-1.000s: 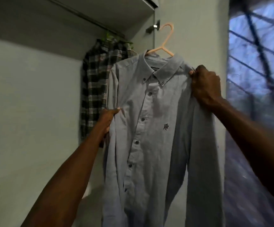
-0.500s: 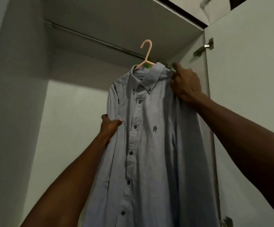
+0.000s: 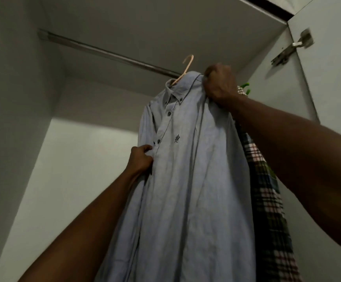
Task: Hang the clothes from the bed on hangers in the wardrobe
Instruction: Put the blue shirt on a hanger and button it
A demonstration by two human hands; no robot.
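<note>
Head view: shirt (image 3: pixel 190 180) hangs vertical, hanger (image 3: pixel 185 70) hook up.

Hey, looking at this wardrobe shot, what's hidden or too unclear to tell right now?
All in the head view:
- Whether the hanger hook is over the rail: the angle doesn't settle it.
- Hanger shoulders: covered by the blue shirt.
- Right hand fingers: buried in the shirt's shoulder.
- Plaid shirt: mostly behind the blue shirt and right arm.
- Shirt hems: cut off by the bottom edge.
- Chest logo: too small.
- Door hinge: blurred.
</note>
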